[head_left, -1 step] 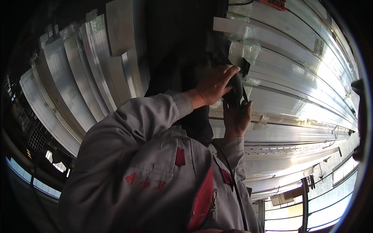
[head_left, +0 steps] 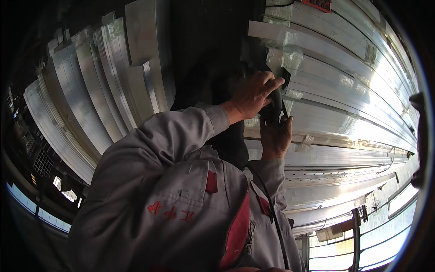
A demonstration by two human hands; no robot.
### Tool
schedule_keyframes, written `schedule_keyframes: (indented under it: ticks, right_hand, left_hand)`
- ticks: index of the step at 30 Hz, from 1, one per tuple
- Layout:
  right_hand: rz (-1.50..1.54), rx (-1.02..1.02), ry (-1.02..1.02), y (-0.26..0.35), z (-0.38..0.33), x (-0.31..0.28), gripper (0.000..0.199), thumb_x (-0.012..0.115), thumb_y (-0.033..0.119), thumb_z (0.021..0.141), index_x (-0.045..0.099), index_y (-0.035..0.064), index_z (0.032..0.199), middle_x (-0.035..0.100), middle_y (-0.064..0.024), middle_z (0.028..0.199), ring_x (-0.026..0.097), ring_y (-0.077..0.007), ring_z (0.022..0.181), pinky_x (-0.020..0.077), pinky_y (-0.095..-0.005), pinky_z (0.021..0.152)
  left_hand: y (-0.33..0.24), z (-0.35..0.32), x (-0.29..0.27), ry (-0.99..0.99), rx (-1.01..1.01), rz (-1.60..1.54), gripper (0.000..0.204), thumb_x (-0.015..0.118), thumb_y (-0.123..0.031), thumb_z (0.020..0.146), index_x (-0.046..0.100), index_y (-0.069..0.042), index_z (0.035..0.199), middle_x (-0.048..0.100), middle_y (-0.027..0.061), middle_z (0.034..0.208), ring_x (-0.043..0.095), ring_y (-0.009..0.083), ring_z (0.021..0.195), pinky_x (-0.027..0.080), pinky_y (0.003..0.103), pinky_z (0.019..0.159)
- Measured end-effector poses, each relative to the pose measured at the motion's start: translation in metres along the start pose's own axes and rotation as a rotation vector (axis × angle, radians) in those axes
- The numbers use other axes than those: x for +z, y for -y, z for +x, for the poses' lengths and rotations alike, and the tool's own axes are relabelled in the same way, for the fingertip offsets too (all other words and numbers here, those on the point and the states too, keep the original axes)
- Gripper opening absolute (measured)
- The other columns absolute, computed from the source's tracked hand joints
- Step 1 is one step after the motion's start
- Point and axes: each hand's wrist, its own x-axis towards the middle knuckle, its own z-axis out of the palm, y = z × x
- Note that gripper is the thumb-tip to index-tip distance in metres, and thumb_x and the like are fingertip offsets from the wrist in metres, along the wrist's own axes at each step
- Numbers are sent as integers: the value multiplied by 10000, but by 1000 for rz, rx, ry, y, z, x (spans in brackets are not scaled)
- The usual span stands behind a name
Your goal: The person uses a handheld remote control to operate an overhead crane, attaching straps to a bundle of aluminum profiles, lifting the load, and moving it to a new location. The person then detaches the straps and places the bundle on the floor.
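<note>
Ahead of my chest, right of the middle, is a dark, rounded black object (head_left: 273,107) with a thin strap-like edge along its right side. Its kind cannot be made out in the shadow. My left hand (head_left: 252,97) reaches across from the left and lies bent over the object's upper left side, thumb and fingers against it. Below it, my right hand (head_left: 275,139) grips the object's lower end, fingers pointing up and partly hidden behind it. A pointed black piece (head_left: 285,76) juts out just beyond my left fingertips.
Long silvery profiles (head_left: 335,75) lie stacked on the right, some wrapped in clear film. More long metal profiles (head_left: 77,95) stand in rows on the left. A red item (head_left: 319,4) sits at the far right. A black cord (head_left: 272,204) runs down over my grey jacket.
My left hand has shifted slightly, its fingertips moving a little to the right over the black object. My right hand stays in nearly the same place.
</note>
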Motion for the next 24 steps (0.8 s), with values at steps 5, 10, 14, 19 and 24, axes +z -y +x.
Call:
schedule_keyframes:
  ticks: [5,10,14,19,24]
  right_hand:
    - [-181,-10,57,2,1,-6,390,476,409,1085,642,103,1262,625,-109,1362,516,-265,1336,332,-507,1155]
    - [-201,-10,-49,2,6,4,439,460,402,1084,560,104,1390,593,-98,1394,519,-261,1325,346,-500,1142]
    - [-61,-31,133,4,3,8,377,453,364,1085,590,66,1272,631,-101,1298,605,-260,1167,465,-453,1026]
    - [-151,-107,-106,4,-15,-23,135,646,223,983,627,141,1089,657,-34,1052,631,-200,1009,499,-391,884]
    - [-216,-191,-246,-4,-31,-70,204,711,12,894,630,137,1032,661,-17,976,652,-174,932,518,-357,833]
  left_hand:
    - [-16,35,-2,130,288,332,179,700,-139,823,730,-124,999,622,1,1028,577,235,1052,520,411,845]
    - [-27,60,-16,541,293,281,202,610,-134,845,717,-122,1016,706,116,848,674,342,899,528,501,797]
    - [-50,84,-34,674,170,265,222,640,-193,872,712,-118,1069,711,168,907,679,364,959,530,472,855]
    - [-63,138,-81,423,46,102,345,653,-269,923,681,-41,1180,736,120,1040,690,263,989,523,373,913]
    - [-56,167,-95,427,-26,88,392,706,-227,917,643,-14,1240,707,62,1028,658,176,895,542,319,837]
